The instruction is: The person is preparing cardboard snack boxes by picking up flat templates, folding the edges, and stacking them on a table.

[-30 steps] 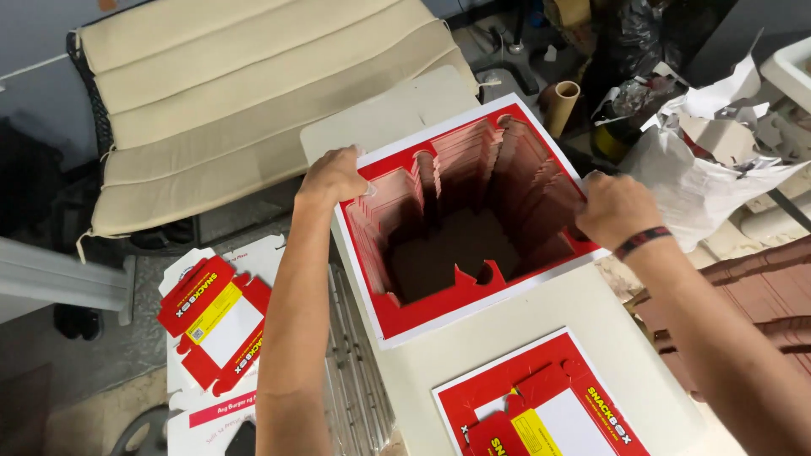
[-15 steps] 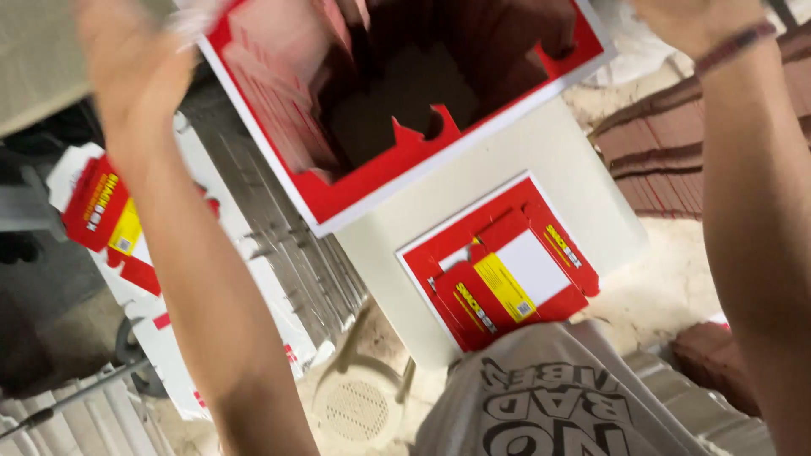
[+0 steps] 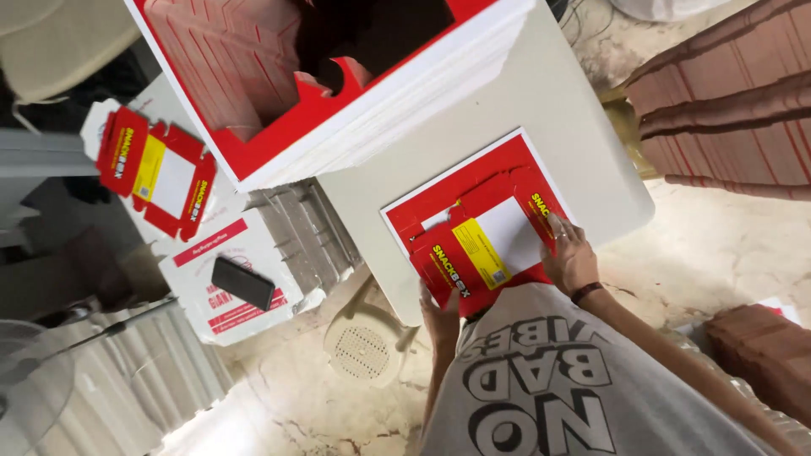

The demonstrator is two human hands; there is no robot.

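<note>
While the person leans over a white table (image 3: 583, 127), both hands grip a flat red box blank (image 3: 481, 249) with a yellow and white panel, lying on a red-and-white sheet at the table's near edge. Left hand (image 3: 439, 317) pinches its lower corner, fingers closed; right hand (image 3: 570, 257) presses its right edge, fingers curled. A tall stack of punched-out red sheets (image 3: 338, 84) sits behind.
</note>
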